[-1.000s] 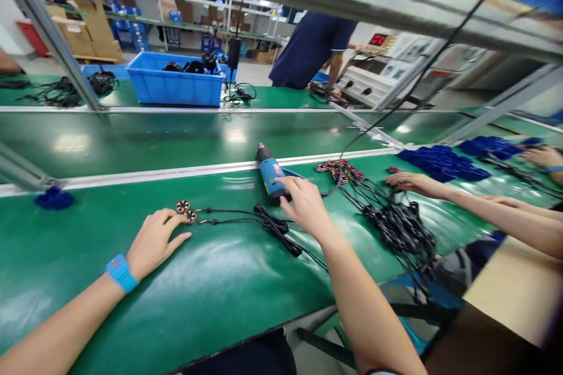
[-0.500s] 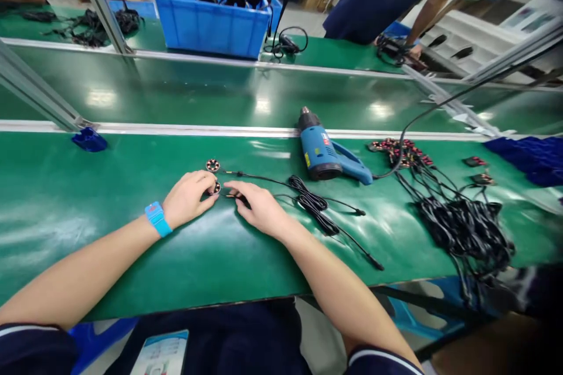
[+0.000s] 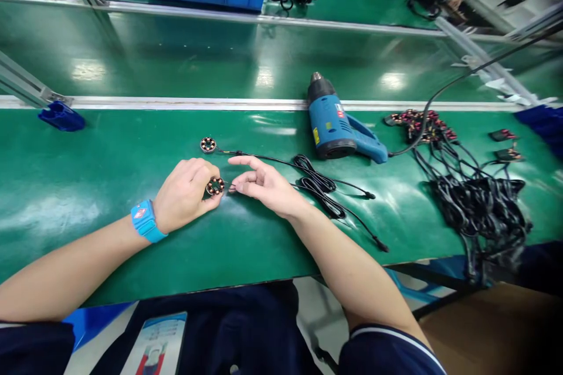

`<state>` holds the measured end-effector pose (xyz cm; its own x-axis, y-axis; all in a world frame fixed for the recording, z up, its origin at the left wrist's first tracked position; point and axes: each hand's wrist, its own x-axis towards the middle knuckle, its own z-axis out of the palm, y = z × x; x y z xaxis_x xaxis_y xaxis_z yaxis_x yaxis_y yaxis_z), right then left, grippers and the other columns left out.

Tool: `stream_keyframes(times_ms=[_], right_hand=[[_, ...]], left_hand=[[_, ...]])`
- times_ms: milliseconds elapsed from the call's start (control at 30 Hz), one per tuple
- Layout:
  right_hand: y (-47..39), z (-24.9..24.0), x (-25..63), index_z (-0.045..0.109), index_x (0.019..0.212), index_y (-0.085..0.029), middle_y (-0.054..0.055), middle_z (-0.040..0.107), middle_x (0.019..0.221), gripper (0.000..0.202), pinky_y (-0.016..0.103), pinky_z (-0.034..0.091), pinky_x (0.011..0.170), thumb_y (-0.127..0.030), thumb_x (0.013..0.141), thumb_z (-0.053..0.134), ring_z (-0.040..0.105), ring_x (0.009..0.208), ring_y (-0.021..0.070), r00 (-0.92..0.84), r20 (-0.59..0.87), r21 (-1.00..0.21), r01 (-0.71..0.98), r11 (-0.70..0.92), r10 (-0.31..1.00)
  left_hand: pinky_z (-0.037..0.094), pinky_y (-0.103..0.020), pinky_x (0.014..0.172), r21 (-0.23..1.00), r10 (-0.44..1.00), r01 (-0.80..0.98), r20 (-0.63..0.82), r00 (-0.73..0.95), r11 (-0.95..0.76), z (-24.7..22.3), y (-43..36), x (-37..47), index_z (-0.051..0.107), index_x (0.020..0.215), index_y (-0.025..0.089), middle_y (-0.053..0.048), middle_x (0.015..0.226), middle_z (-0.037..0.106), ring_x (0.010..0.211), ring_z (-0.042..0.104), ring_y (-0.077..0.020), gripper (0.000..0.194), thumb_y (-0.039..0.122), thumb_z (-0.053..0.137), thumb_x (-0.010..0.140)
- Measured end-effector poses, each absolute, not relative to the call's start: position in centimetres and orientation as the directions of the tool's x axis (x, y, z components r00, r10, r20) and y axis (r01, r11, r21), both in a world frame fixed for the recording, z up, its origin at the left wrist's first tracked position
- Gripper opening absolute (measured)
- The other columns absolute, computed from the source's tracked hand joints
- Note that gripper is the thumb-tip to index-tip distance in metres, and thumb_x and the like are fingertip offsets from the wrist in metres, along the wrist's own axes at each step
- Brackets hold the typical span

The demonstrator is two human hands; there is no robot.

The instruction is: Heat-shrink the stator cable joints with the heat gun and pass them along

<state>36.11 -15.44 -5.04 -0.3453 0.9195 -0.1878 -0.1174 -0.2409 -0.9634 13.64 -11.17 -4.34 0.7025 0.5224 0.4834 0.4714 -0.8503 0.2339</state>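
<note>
1. Left hand [image 3: 182,192]: thumb and fingers closed on the near coil ring.
2. Far coil ring [image 3: 208,145]: flat on the bench [image 3: 145,272], just beyond the near one, its cable running rightward.
3. Near coil ring [image 3: 215,186]: at the left hand's fingertips, the nearer hand; its short lead [image 3: 231,188] points right, toward the other hand.
4. Right hand [image 3: 272,188]: thumb and fingertip pinching that lead, index extended above.
5. Coiled black cables [image 3: 328,202]: right of the right hand's fingers, slanting nearer the body.
</note>
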Motion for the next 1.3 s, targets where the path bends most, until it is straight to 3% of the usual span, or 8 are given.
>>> stream_keyframes(times_ms=[267,400,533,633,767,900,1133,1300], right_hand=[[-15.9,-4.0,36.7,0.042,0.140,-0.019,0.001,0.067,0.095,0.053,0.038,0.047,0.090,-0.014,0.088,0.046,0.063,0.093,0.0180,-0.466,-0.040,-0.941,0.315,0.123,0.884],[-15.6,-4.1,36.8,0.051,0.133,-0.020,0.004,0.065,0.108,0.048,0.040,0.045,0.097,-0.010,0.086,0.044,0.059,0.103,0.0199,-0.369,0.211,-0.801,0.466,0.377,0.905],[-14.1,-5.3,36.4,0.055,0.128,-0.018,0.008,0.065,0.118,0.041,0.044,0.046,0.100,-0.013,0.087,0.052,0.058,0.111,0.0241,-0.207,0.399,-0.655,0.617,0.435,0.893],[-13.0,-6.3,35.9,0.052,0.133,-0.019,0.010,0.061,0.131,0.045,0.047,0.045,0.105,-0.015,0.088,0.058,0.055,0.122,0.0262,-0.227,0.414,-0.597,0.664,0.451,0.881],[-12.5,-7.1,35.5,0.048,0.138,-0.020,0.008,0.060,0.135,0.050,0.048,0.042,0.111,-0.009,0.091,0.055,0.056,0.123,0.0240,-0.311,0.384,-0.576,0.655,0.489,0.869],[-12.9,-7.1,35.6,0.054,0.134,-0.019,0.007,0.063,0.125,0.048,0.037,0.051,0.098,-0.001,0.091,0.045,0.062,0.107,0.0182,-0.306,0.347,-0.664,0.588,0.463,0.886],[-13.2,-5.3,35.9,0.068,0.111,-0.018,0.001,0.068,0.098,0.048,0.027,0.047,0.078,0.005,0.071,0.054,0.057,0.077,0.0123,-0.261,0.139,-0.802,0.536,0.263,0.955],[-12.9,-5.5,36.5,0.053,0.120,-0.018,0.001,0.070,0.097,0.051,0.027,0.045,0.075,0.001,0.073,0.044,0.062,0.083,0.0137,-0.340,0.004,-0.992,0.118,0.047,0.940]], left_hand=[[0.046,-0.036,0.077,0.421,0.622,0.532,0.104,0.776,-0.735,-3.9,-10.4,12.9,0.048,0.116,0.018,-0.001,0.091,0.064,0.082,0.065,-0.0213,0.049,0.041,0.075,0.082],[0.052,-0.040,0.087,0.524,0.719,0.552,0.184,0.670,-0.648,-4.1,-8.1,12.3,0.049,0.126,0.019,-0.008,0.107,0.061,0.099,0.063,-0.0251,0.073,0.070,0.071,0.077],[0.040,-0.055,0.112,0.403,0.753,0.636,0.322,0.574,-0.658,-5.6,-5.5,12.4,0.051,0.135,0.022,-0.015,0.141,0.050,0.135,0.046,-0.0335,0.056,0.057,0.059,0.092],[0.043,-0.052,0.111,0.454,0.735,0.591,0.274,0.620,-0.667,-6.4,-4.8,12.7,0.054,0.128,0.022,-0.011,0.135,0.059,0.131,0.053,-0.0301,0.039,0.042,0.056,0.095],[0.055,-0.040,0.095,0.503,0.749,0.567,0.317,0.582,-0.653,-6.2,-5.6,12.7,0.053,0.122,0.020,-0.007,0.114,0.067,0.105,0.067,-0.0230,0.039,0.036,0.064,0.089],[0.054,-0.039,0.090,0.315,0.620,0.534,0.436,0.652,-0.784,-5.1,-6.5,12.4,0.053,0.120,0.022,-0.005,0.104,0.068,0.097,0.067,-0.0229,0.035,0.028,0.063,0.088],[0.046,-0.047,0.110,0.145,0.434,0.417,0.465,0.771,-0.897,-4.4,-7.2,12.2,0.048,0.119,0.024,-0.002,0.102,0.069,0.095,0.066,-0.0188,0.029,0.021,0.059,0.093],[0.045,-0.048,0.114,0.240,0.486,0.423,0.450,0.749,-0.874,-4.5,-7.5,12.5,0.045,0.120,0.024,-0.002,0.103,0.067,0.096,0.066,-0.0182,0.033,0.026,0.062,0.092]])
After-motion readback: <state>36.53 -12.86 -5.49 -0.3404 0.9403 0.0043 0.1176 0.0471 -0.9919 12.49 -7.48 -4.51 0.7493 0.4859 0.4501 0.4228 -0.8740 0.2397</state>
